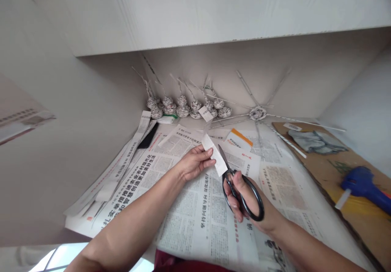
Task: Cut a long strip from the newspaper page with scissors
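Head view, paper strip [217, 160]: above the newspaper sheets [195, 227], between the hands; likely light, limp, easily creased; support near the lower end.
Left hand [196, 163]: grip pinching the paper strip, thumb against fingers.
Right hand [248, 196]: grip wrapped through the loops of the scissors [231, 177].
Scissors: rigid metal, black handles.
Gourd-shaped weavings [183, 109]: ribbed, coiled paper.
Glue gun [358, 180]: smooth blue plastic, over cardboard [314, 168].

Your left fingers [205, 154], right fingers [240, 182] and both forearms [131, 219] are bare; you wear a dark red, lightly creased garment [186, 264].
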`<action>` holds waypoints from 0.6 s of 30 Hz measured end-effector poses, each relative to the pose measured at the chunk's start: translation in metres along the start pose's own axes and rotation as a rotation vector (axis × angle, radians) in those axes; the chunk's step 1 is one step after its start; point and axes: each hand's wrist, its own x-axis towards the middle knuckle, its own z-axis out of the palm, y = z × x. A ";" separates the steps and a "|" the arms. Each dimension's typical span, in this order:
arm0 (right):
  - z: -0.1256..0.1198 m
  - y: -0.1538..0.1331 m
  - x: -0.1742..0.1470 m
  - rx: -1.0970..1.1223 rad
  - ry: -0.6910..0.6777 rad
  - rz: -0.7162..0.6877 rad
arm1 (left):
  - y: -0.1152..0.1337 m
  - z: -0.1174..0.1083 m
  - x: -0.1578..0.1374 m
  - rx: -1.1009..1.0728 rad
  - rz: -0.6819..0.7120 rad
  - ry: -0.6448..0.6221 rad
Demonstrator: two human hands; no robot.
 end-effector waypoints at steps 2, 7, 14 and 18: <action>0.001 -0.001 0.001 -0.043 0.037 0.026 | 0.000 0.000 0.000 -0.012 0.016 0.011; 0.000 -0.004 0.003 -0.102 0.050 0.067 | 0.002 -0.001 0.000 -0.040 0.019 0.020; -0.007 -0.002 0.003 -0.109 -0.059 0.058 | 0.000 -0.004 0.001 -0.006 -0.038 0.014; -0.010 0.005 0.002 -0.115 -0.055 -0.030 | -0.007 -0.004 -0.001 0.005 -0.095 -0.061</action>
